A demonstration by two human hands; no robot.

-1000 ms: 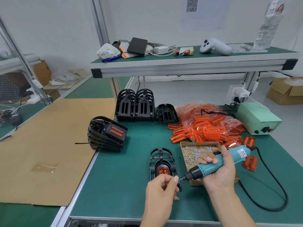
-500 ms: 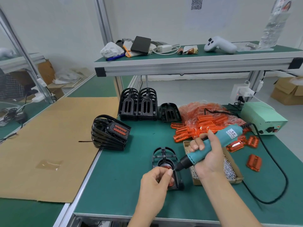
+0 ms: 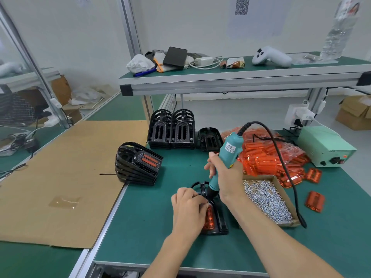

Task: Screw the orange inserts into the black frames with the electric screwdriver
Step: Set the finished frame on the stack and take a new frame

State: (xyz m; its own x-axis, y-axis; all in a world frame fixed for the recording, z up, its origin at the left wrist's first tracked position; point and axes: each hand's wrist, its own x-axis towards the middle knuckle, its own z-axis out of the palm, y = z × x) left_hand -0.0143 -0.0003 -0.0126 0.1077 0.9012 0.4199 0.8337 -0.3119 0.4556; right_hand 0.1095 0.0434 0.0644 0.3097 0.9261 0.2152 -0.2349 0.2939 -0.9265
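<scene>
A black frame (image 3: pixel 220 221) lies flat on the green bench with an orange insert (image 3: pixel 209 218) seated in it. My left hand (image 3: pixel 188 207) rests on the frame's left side, fingers curled at its upper part near the screwdriver tip. My right hand (image 3: pixel 226 177) grips the teal electric screwdriver (image 3: pixel 227 151), which stands nearly upright with its black nose down on the frame's upper end. The bit tip is hidden behind my left fingers. A cardboard tray of screws (image 3: pixel 267 199) sits just right of the frame.
A heap of orange inserts (image 3: pixel 267 157) lies behind the tray, with loose ones (image 3: pixel 314 201) at the right. Finished frames (image 3: pixel 138 163) are stacked at the left, bare frames (image 3: pixel 170 131) at the back. A green power supply (image 3: pixel 325 147) stands far right. The screwdriver cord (image 3: pixel 291 177) loops over the tray.
The screwdriver has swung from a low slant to nearly upright and come down onto the frame. My left hand moved from near the tip onto the frame.
</scene>
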